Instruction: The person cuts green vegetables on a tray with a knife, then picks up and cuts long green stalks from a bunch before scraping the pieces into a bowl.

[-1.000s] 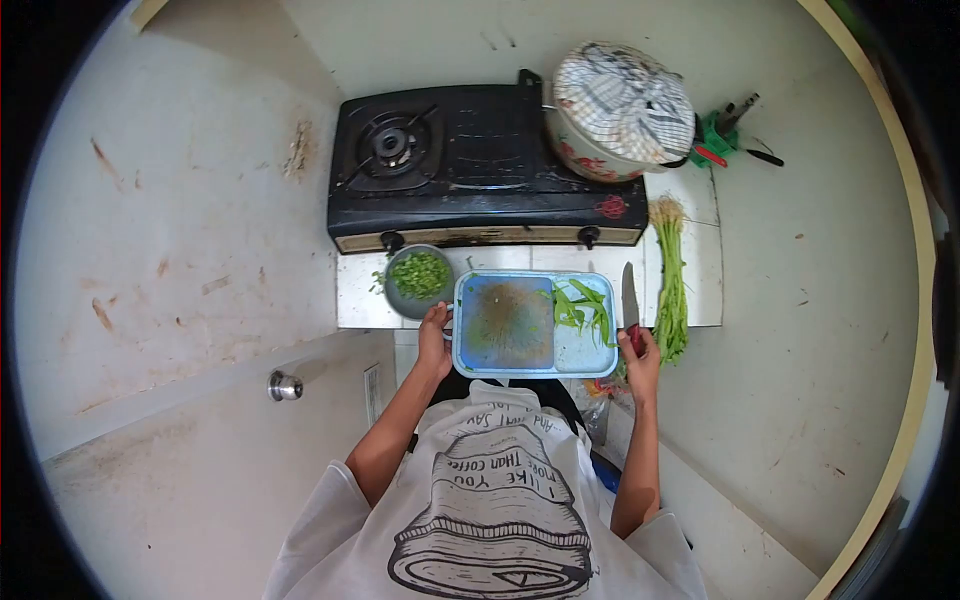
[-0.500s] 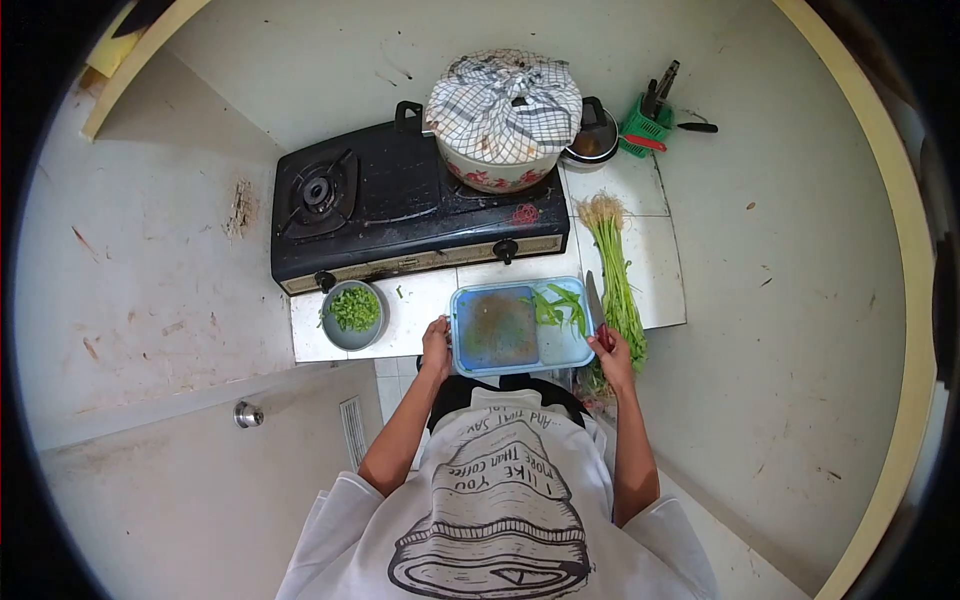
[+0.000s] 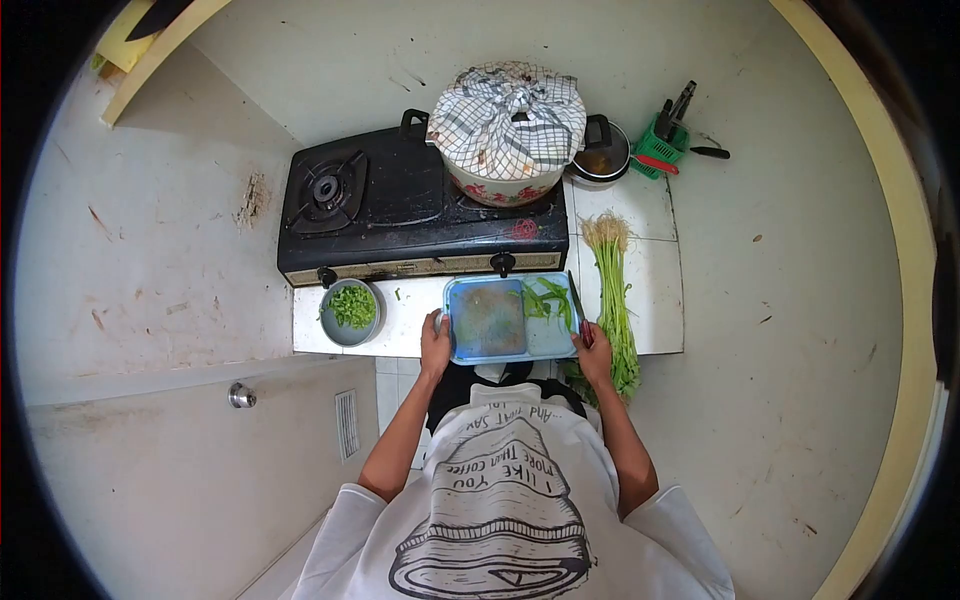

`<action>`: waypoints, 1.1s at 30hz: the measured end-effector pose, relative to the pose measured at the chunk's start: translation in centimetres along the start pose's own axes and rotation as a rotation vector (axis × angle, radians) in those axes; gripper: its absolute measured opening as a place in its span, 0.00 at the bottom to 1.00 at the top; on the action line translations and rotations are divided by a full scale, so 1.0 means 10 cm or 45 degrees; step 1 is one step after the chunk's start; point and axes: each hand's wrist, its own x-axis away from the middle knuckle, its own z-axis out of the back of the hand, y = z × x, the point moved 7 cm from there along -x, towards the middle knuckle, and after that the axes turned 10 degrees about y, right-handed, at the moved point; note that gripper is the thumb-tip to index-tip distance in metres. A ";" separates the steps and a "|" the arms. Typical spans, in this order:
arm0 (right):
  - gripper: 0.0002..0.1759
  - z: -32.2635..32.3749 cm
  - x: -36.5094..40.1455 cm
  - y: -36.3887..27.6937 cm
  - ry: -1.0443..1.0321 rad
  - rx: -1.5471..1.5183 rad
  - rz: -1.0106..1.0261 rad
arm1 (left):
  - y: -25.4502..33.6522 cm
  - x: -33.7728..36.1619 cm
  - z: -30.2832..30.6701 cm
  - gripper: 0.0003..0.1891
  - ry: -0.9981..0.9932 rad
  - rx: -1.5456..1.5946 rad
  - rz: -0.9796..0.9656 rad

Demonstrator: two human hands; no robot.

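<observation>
A blue cutting board [image 3: 487, 325] with a raised rim lies at the counter's front edge; its left section is dark and scuffed. Cut green leaves [image 3: 547, 300] are in its paler right section. My left hand [image 3: 435, 345] grips the board's left edge, fingers closed. At the right edge, my right hand [image 3: 595, 355] is closed round the reddish handle of a knife [image 3: 577, 300], whose blade points away along the board's side. This hand also touches or nearly touches the board. Right of it lies a bundle of long green stalks [image 3: 615, 290] with roots at the far end.
A grey bowl [image 3: 351, 335] of chopped greens stands left. Behind is a black two-burner stove [image 3: 400, 225], bearing a large flowered pot [image 3: 505, 188] under a checked cloth [image 3: 510, 120]. A smaller pan [image 3: 598, 165] and a green utensil basket [image 3: 660, 150] stand at back right.
The cutting board has shifted slightly left and away from me, with both hands on or beside it. The knife has moved left along with my right hand, farther from the stalks.
</observation>
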 end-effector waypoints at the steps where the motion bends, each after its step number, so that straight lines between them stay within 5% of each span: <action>1: 0.18 0.01 0.00 -0.02 -0.004 -0.013 0.017 | -0.05 -0.04 0.01 0.23 -0.027 -0.076 -0.039; 6: 0.20 0.13 0.00 -0.11 0.037 0.038 0.165 | 0.44 0.19 0.00 0.16 0.314 -0.597 -0.572; 10: 0.18 0.29 0.04 -0.22 0.081 0.008 0.154 | 0.88 0.27 -0.54 0.12 -0.241 -0.264 -0.751; 17: 0.17 0.60 0.12 -0.28 0.221 -0.050 0.187 | 1.24 0.46 -1.44 0.14 -0.558 -0.585 -1.211; 23: 0.15 0.63 0.29 -0.19 0.314 -0.177 0.107 | 0.99 0.25 -1.74 0.10 -0.652 -0.873 -1.163; 33: 0.13 0.51 0.45 0.12 0.380 -0.426 -0.170 | 1.37 0.14 -1.50 0.05 -0.786 -0.282 -0.843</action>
